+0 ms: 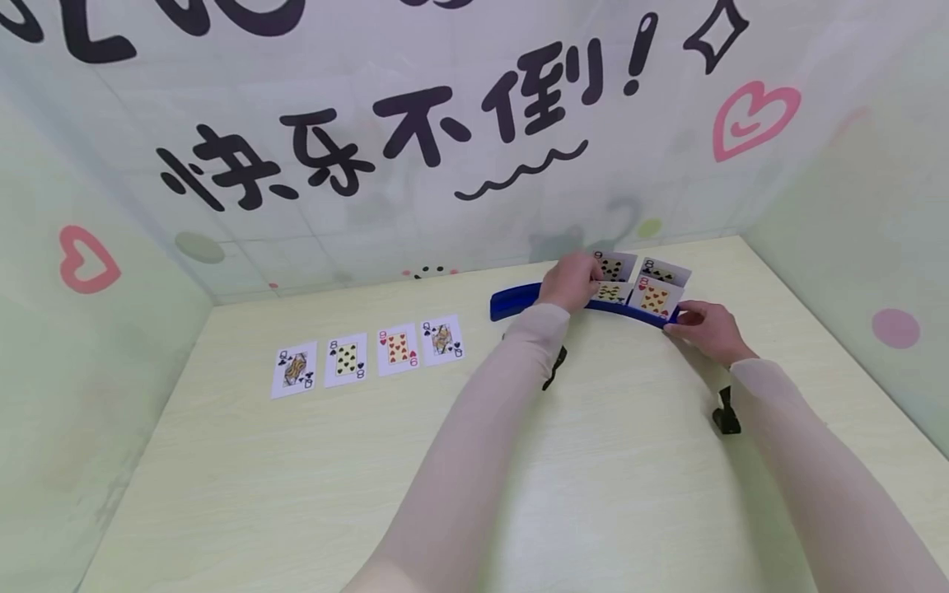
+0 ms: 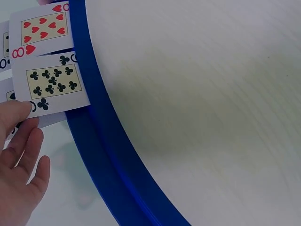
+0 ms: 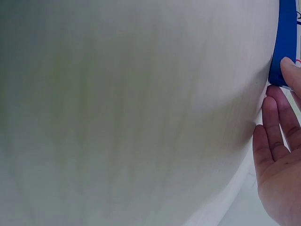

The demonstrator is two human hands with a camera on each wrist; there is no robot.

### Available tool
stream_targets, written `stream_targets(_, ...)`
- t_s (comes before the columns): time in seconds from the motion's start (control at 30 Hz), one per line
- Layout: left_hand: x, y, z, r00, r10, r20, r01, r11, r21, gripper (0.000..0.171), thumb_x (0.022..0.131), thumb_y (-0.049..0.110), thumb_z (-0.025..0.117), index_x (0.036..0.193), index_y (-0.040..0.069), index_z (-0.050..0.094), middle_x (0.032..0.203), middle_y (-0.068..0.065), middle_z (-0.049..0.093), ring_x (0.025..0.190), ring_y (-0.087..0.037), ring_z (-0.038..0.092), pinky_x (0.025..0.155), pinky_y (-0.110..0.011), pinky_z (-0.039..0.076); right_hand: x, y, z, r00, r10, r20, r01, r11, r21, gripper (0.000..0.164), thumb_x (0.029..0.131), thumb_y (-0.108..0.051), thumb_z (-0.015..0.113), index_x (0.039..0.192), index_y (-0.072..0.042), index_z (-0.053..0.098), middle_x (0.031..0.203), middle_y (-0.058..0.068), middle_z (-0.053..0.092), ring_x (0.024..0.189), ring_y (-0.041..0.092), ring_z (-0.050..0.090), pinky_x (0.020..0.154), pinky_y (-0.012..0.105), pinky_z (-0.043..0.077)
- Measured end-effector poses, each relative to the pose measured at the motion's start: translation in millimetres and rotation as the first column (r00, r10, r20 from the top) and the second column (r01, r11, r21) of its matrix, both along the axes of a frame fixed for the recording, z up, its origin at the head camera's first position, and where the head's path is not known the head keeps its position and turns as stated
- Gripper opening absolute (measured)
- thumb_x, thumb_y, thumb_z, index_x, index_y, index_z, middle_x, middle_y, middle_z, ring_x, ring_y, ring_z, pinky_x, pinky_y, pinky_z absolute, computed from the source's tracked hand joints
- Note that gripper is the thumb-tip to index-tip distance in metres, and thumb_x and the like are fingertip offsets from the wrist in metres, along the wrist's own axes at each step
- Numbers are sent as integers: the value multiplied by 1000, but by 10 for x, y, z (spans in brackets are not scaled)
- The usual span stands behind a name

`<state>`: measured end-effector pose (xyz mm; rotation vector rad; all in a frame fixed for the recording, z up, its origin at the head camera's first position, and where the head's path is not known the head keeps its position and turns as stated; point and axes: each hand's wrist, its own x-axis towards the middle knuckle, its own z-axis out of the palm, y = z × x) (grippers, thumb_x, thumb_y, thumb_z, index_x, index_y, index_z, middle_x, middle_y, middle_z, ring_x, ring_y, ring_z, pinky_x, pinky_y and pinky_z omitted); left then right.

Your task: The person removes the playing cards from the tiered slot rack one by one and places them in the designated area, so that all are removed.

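Observation:
My left hand (image 1: 571, 282) pinches the edge of a nine of clubs playing card (image 2: 54, 84), thumb on its face and fingers behind it. That card stands in the front groove of a curved blue card holder (image 1: 511, 303), next to an eight of hearts (image 1: 656, 298). Behind these two stand a black nine (image 1: 615, 268) and a black eight (image 1: 667, 272), partly covered. At the holder's right end, my right hand (image 1: 710, 332) grips it between thumb (image 3: 292, 75) and fingers. The holder's left part is partly hidden by my left hand.
On the table (image 1: 296, 494) to the left lies a row of face-up cards: a queen (image 1: 294, 371), a black eight (image 1: 346, 359), a nine of hearts (image 1: 398, 350) and another queen (image 1: 442, 339). A printed wall (image 1: 415, 222) rises close behind the holder.

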<state>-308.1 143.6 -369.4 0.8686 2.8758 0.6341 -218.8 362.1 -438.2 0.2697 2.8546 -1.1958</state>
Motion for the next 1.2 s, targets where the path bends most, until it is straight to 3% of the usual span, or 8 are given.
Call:
stream_targets(0.73, -11, -285, -63, 998, -9, -59, 17, 990, 141, 18, 91, 17, 59, 106, 17, 69, 105, 6, 65, 95, -9, 57, 79, -20, 45, 6, 6, -21, 1000, 7, 0, -7, 1000, 17, 61, 89, -21, 60, 132, 13, 34, 113, 30, 51, 101, 38, 48, 90, 49, 39)
stream_targets(1.2, -8, -653, 37, 997, 0, -73, 16, 977, 212, 18, 92, 16, 57, 105, 12, 69, 99, 2, 66, 82, -8, 58, 73, -20, 45, -2, 14, -13, 1000, 8, 6, -8, 1000, 13, 60, 89, -22, 61, 131, 13, 36, 114, 31, 50, 102, 39, 48, 85, 47, 42)
